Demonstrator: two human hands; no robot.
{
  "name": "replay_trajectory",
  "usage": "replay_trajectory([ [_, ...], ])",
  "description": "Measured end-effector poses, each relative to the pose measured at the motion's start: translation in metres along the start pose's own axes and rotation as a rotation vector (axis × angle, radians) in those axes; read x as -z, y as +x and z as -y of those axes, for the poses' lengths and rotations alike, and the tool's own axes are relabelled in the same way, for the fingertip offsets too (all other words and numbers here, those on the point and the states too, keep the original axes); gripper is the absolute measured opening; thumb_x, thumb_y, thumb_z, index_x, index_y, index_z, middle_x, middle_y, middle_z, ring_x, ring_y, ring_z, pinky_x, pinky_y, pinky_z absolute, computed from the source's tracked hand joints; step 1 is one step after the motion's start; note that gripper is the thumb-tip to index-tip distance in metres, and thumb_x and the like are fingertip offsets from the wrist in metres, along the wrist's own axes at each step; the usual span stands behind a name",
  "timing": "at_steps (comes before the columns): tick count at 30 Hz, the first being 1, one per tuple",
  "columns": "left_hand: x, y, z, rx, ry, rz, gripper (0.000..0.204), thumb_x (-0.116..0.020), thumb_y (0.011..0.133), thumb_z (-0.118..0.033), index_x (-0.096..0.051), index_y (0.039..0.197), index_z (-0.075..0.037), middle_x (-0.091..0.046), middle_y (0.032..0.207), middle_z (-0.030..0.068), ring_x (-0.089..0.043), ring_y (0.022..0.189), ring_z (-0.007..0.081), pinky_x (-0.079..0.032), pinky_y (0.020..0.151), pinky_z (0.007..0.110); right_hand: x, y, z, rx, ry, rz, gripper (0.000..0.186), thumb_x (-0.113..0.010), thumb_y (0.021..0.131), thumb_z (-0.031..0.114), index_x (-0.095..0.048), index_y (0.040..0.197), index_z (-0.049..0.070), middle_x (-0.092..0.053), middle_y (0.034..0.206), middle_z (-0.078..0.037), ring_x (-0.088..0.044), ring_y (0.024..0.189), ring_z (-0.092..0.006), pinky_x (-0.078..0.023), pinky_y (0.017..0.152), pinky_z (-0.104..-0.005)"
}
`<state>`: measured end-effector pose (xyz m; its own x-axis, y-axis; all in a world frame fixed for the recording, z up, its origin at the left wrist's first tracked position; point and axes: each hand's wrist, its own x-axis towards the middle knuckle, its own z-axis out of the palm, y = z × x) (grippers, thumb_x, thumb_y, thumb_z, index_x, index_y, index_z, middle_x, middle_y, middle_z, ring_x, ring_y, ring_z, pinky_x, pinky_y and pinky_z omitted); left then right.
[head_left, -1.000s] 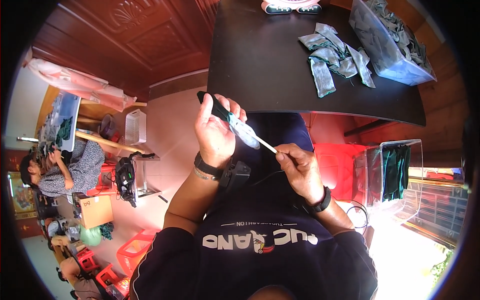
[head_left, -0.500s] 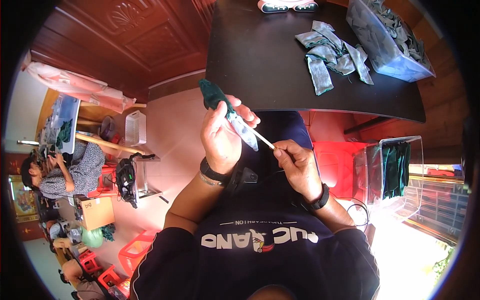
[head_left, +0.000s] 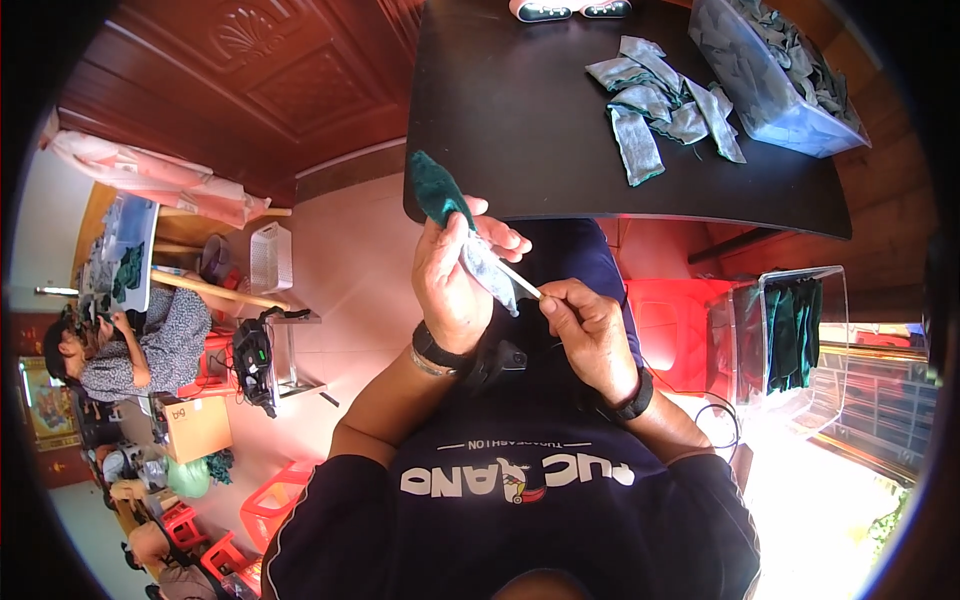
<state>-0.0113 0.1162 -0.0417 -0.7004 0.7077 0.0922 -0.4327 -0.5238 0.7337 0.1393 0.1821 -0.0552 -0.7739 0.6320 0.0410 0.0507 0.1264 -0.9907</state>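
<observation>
My left hand (head_left: 452, 280) is closed around a small fabric strip (head_left: 436, 190), part dark green velvet and part pale silvery underside. The green end points up and away, past the fingers; the pale end hangs toward my right hand. A thin whitish stick (head_left: 522, 281) runs into the pale part of the strip. Its near end is pinched between thumb and forefinger of my right hand (head_left: 588, 330). How deep the stick goes inside the fabric is hidden. Beyond my hands, several similar pale strips with green edges (head_left: 668, 100) lie heaped on the dark table (head_left: 500, 120).
A clear plastic bin (head_left: 775, 110) full of strips stands at the table's right. Below, an open clear box (head_left: 840, 340) has dark green pieces draped in it beside a red stool (head_left: 675, 335). At left, a person (head_left: 140, 345) sits working; a white basket (head_left: 270, 258) is nearer.
The green end of the strip has shifted slightly right and up, showing more above my left fingers. My left hand has turned a little; the right still pinches the stick.
</observation>
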Motion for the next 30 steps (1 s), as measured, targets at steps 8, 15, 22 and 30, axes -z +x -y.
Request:
replay_trajectory([
  [8, -0.005, -0.017, 0.031, -0.024, 0.156, 0.029, 0.034, -0.039, 0.095, -0.03, -0.053, 0.099, 0.001, -0.06, 0.081, 0.0133, -0.059, 0.067, 0.023, -0.046, 0.065, 0.034, -0.005, -0.001, -0.003, -0.014, 0.099, -0.011, 0.009, -0.055, 0.091, 0.005, -0.061, 0.094, 0.0, -0.053, 0.066, -0.001, -0.048, 0.059, -0.0064, -0.041, 0.055, -0.022],
  [15, -0.011, -0.006, 0.025, -0.065, 0.319, 0.112, 0.04, -0.036, 0.095, -0.03, -0.054, 0.112, 0.001, -0.062, 0.103, 0.0166, -0.059, 0.089, 0.0235, -0.043, 0.081, 0.036, -0.001, 0.005, -0.001, -0.042, 0.208, -0.04, 0.01, -0.054, 0.092, 0.008, -0.061, 0.093, 0.0, -0.054, 0.067, 0.001, -0.048, 0.061, -0.0056, -0.041, 0.056, -0.0211],
  [22, 0.001, 0.011, 0.009, 0.215, -0.038, 0.15, 0.038, -0.034, 0.096, -0.039, -0.051, 0.087, -0.006, -0.056, 0.079, 0.0109, -0.055, 0.081, 0.0259, -0.043, 0.078, 0.037, 0.002, 0.006, -0.002, -0.042, 0.052, 0.032, 0.01, -0.055, 0.09, 0.007, -0.061, 0.093, -0.001, -0.055, 0.064, -0.003, -0.051, 0.059, -0.0069, -0.042, 0.054, -0.0225],
  [30, 0.023, 0.026, -0.016, 0.18, -0.13, 0.087, 0.04, -0.037, 0.096, -0.039, -0.056, 0.089, -0.004, -0.062, 0.08, 0.0134, -0.06, 0.078, 0.0263, -0.044, 0.073, 0.035, 0.008, -0.001, 0.004, 0.025, -0.047, 0.015, 0.009, -0.058, 0.088, 0.004, -0.063, 0.093, -0.002, -0.059, 0.07, -0.006, -0.051, 0.058, -0.0092, -0.042, 0.054, -0.0238],
])
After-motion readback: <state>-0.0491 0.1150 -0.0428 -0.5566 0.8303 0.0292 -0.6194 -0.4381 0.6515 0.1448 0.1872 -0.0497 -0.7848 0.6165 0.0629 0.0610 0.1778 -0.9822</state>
